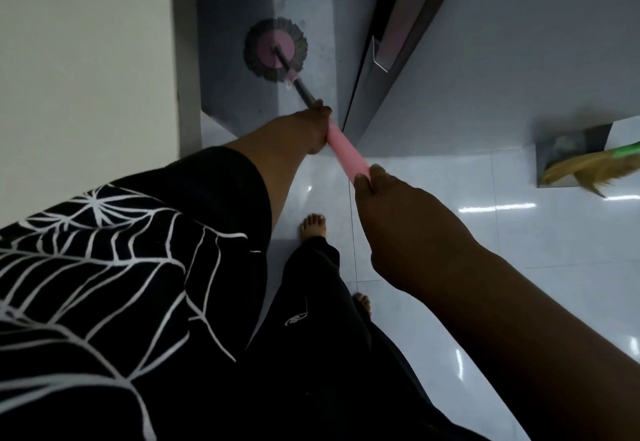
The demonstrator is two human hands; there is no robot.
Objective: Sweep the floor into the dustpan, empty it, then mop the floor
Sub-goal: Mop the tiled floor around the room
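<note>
Fingers [320, 109] curl round the pink-handled, grey-fringed mop [344, 147].

Home interior indicated. Glossy white tiled floor [485, 239] noted; bare feet [313, 227] seen on it; door [391, 59] with handle; broom [588, 170] and dustpan [568, 144] kept beside wall [519, 42].

l hand [313, 127] + r hand [384, 205] grip mop [346, 151]

Dim indoor light, soft overall. Streaks of glare on glossy floor [485, 232] tiles at right. Deep shadow in far recess. Wide-angle bending at edges.
</note>
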